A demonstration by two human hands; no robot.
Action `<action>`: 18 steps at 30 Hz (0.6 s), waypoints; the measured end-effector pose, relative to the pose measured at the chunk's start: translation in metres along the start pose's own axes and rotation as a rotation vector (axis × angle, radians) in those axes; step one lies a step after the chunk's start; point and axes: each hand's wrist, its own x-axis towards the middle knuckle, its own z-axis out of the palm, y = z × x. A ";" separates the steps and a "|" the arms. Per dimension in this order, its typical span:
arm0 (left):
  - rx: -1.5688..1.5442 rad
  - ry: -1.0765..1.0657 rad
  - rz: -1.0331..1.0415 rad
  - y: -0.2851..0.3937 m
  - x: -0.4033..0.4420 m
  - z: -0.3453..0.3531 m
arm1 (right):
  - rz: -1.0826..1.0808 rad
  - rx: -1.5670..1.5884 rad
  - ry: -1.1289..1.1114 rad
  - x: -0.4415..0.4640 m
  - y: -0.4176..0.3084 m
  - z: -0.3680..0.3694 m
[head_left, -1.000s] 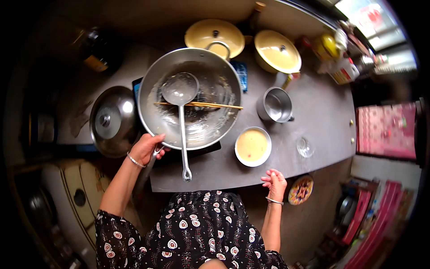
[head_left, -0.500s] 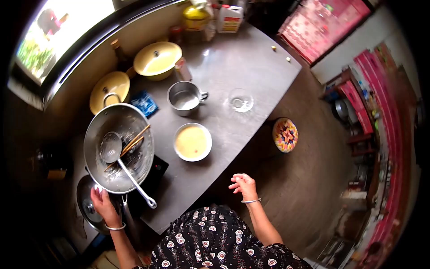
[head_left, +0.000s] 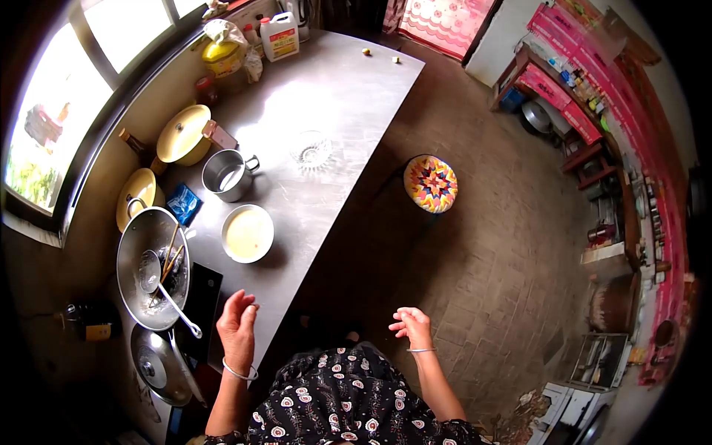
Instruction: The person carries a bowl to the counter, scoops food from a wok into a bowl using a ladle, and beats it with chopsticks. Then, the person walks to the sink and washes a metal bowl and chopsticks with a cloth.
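Observation:
My left hand is raised over the counter's front edge, its fingers loosely bent and apart, holding nothing. To its left stands a metal wok, in which a ladle and a pair of wooden chopsticks lie. Below the wok is a round metal lid. My right hand hangs over the floor beyond the counter, empty, with the fingers half curled and spread. A white bowl of pale yellow liquid sits on the counter, nearer my left hand.
On the counter are a metal mug, a glass dish, a blue packet, two yellow lidded pots and a white jug. A patterned stool stands on the floor. Shelves line the right wall.
My left hand has left the wok's rim and come toward my body. The view has turned right, bringing more floor and shelving in. My right hand stays half curled and empty.

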 end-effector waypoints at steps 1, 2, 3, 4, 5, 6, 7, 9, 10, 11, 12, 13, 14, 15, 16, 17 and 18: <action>0.037 -0.014 -0.008 -0.006 -0.004 0.008 | 0.010 0.000 0.007 0.001 0.000 -0.009; 0.018 -0.025 -0.048 -0.009 -0.008 0.016 | 0.020 0.000 0.013 0.003 -0.001 -0.014; 0.008 -0.045 -0.082 -0.008 -0.011 0.021 | 0.036 -0.002 0.018 0.003 0.000 -0.018; -0.005 -0.065 -0.115 -0.007 -0.011 0.026 | 0.046 -0.012 0.015 0.005 0.000 -0.020; 0.023 -0.059 -0.116 -0.009 -0.010 0.029 | 0.048 -0.021 0.010 0.009 -0.006 -0.017; 0.042 -0.058 -0.114 -0.009 -0.005 0.031 | 0.052 -0.031 0.005 0.013 -0.011 -0.013; 0.063 -0.060 -0.118 -0.011 -0.001 0.031 | 0.056 -0.031 -0.013 0.019 -0.015 -0.009; 0.061 -0.074 -0.130 -0.019 0.010 0.032 | 0.018 -0.012 -0.038 0.030 -0.023 0.004; 0.081 -0.092 -0.142 -0.021 0.017 0.035 | -0.004 -0.006 -0.044 0.033 -0.027 0.009; 0.092 -0.103 -0.149 -0.020 0.027 0.040 | -0.016 -0.018 -0.048 0.032 -0.036 0.014; 0.103 -0.113 -0.156 -0.020 0.035 0.045 | -0.013 -0.017 -0.056 0.033 -0.039 0.016; 0.096 -0.122 -0.125 -0.026 0.044 0.051 | -0.011 -0.013 -0.057 0.030 -0.045 0.017; 0.069 -0.147 -0.115 -0.028 0.053 0.060 | -0.013 -0.004 -0.059 0.028 -0.052 0.018; 0.072 -0.183 -0.109 -0.027 0.061 0.069 | -0.026 -0.012 -0.018 0.030 -0.055 0.015; 0.077 -0.221 -0.106 -0.026 0.069 0.078 | -0.035 -0.017 0.024 0.028 -0.053 0.008; 0.092 -0.262 -0.111 -0.025 0.077 0.088 | -0.038 0.034 0.050 0.030 -0.049 -0.001; 0.101 -0.290 -0.097 -0.025 0.086 0.099 | -0.026 0.052 0.106 0.029 -0.049 -0.008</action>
